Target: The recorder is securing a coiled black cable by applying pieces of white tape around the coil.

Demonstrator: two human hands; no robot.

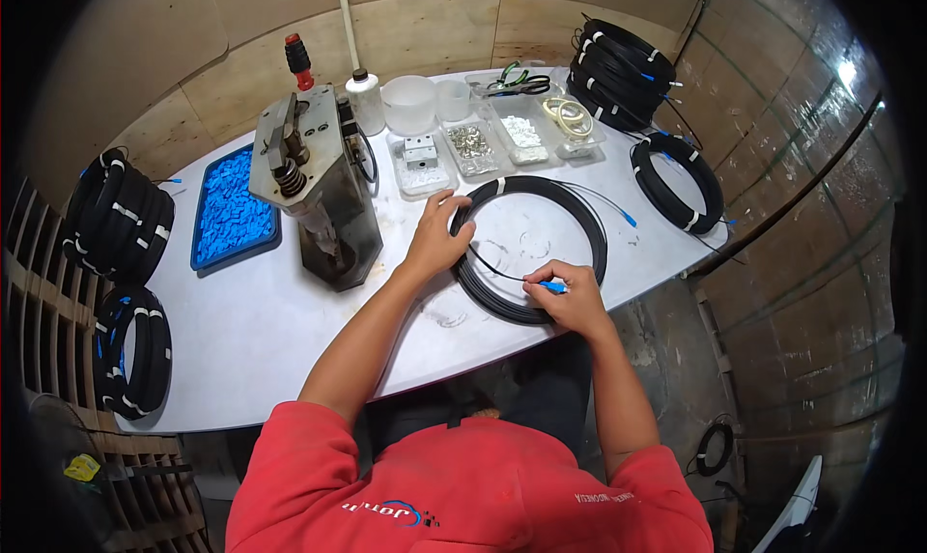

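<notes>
A coil of black cable [594, 229] lies on the white table in front of me, with a pale tape band at its top. My left hand [442, 232] grips the coil's left side, thumb on the inner edge and fingers over the top. Inside the ring, a loose cable end [497, 271] runs across to my right hand [570, 300], which pinches it near its blue connector [553, 287]. That connector is partly covered by my fingers. The cable's other end, with a second blue connector [630, 220], sticks out beyond the coil at the upper right.
A metal press [323, 186] stands left of the coil, beside a blue tray [198, 254] of small blue parts. Clear containers [473, 152] of small parts, tubs and pliers [521, 85] line the back. Stacked cable coils stand at left [121, 215] and right [618, 75].
</notes>
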